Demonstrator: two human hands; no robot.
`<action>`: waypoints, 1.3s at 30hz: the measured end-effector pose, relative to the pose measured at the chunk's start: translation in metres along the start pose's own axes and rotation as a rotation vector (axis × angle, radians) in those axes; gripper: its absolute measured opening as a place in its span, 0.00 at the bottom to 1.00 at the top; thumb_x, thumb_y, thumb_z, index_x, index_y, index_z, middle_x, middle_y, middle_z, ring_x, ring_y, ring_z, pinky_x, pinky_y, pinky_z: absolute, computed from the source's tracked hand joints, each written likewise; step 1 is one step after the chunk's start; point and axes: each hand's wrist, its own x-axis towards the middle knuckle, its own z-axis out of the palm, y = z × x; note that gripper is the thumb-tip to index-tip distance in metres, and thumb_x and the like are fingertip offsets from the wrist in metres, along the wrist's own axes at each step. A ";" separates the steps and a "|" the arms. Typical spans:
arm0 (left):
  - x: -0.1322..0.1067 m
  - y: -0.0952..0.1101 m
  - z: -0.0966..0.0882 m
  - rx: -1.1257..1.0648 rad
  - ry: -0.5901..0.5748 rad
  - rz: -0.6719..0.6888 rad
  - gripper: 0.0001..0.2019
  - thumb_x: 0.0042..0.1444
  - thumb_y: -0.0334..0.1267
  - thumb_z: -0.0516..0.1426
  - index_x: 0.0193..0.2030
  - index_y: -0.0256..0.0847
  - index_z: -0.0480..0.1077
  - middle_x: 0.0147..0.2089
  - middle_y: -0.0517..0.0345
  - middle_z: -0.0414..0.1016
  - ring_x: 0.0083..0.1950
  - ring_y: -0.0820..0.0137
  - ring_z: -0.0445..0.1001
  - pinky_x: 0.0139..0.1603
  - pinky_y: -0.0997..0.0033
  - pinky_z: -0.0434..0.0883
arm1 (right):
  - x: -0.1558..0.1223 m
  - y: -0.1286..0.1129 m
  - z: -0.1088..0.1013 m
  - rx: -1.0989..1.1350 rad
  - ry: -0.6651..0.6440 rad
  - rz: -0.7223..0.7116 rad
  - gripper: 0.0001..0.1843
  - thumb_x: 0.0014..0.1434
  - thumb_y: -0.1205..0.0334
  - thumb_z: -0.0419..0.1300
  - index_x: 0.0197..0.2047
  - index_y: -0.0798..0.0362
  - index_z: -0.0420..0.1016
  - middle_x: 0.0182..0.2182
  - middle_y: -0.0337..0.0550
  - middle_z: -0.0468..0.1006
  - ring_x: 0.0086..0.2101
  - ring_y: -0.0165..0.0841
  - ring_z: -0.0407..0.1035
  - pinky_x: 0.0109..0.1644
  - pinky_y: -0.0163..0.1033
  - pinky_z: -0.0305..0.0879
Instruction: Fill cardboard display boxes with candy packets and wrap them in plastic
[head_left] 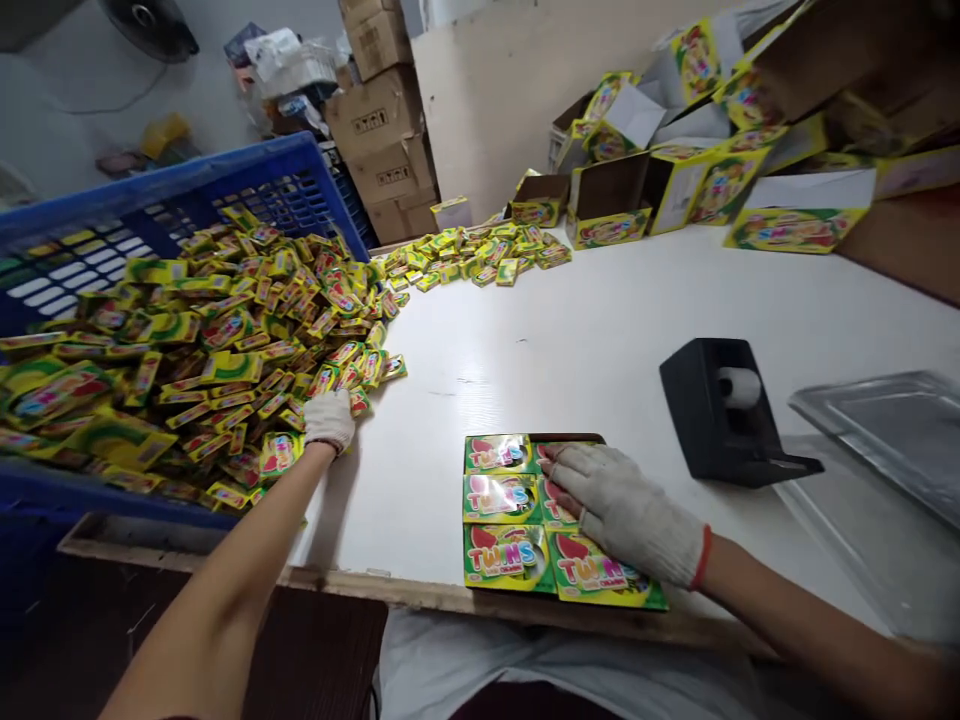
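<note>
My left hand (328,420), in a white glove, reaches into the heap of small yellow-green candy packets (225,330) spilling from the blue crate (247,180); its fingers curl down among the packets, and what they hold is hidden. My right hand (622,510), also gloved, lies flat with fingers stretched out on a grid of packets (510,520) laid in a shallow tray at the table's near edge.
A black tape dispenser (724,410) stands right of the tray. A metal tray (892,430) lies at the far right. More loose packets (480,255) and open yellow cartons (675,180) sit at the back. Brown cardboard boxes (379,130) are stacked behind.
</note>
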 end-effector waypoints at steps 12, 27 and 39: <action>-0.099 0.171 -0.041 -0.415 0.249 0.791 0.28 0.53 0.40 0.62 0.61 0.35 0.65 0.46 0.48 0.73 0.47 0.58 0.71 0.48 0.57 0.72 | 0.029 -0.005 -0.036 0.813 0.403 0.363 0.27 0.66 0.45 0.55 0.64 0.48 0.63 0.52 0.51 0.76 0.48 0.41 0.75 0.50 0.48 0.75; -0.118 0.190 -0.032 -0.940 -0.007 0.582 0.24 0.62 0.47 0.56 0.63 0.39 0.65 0.54 0.45 0.74 0.55 0.59 0.74 0.58 0.55 0.72 | 0.039 0.017 -0.060 0.783 0.369 0.395 0.22 0.63 0.50 0.56 0.56 0.50 0.75 0.49 0.46 0.81 0.48 0.40 0.74 0.54 0.46 0.72; -0.132 0.160 0.013 -0.849 -0.102 0.516 0.24 0.69 0.49 0.44 0.56 0.36 0.71 0.53 0.44 0.73 0.57 0.60 0.71 0.61 0.56 0.70 | 0.043 0.021 -0.015 0.233 -0.233 0.223 0.18 0.68 0.61 0.50 0.55 0.54 0.76 0.48 0.48 0.81 0.46 0.40 0.75 0.50 0.42 0.70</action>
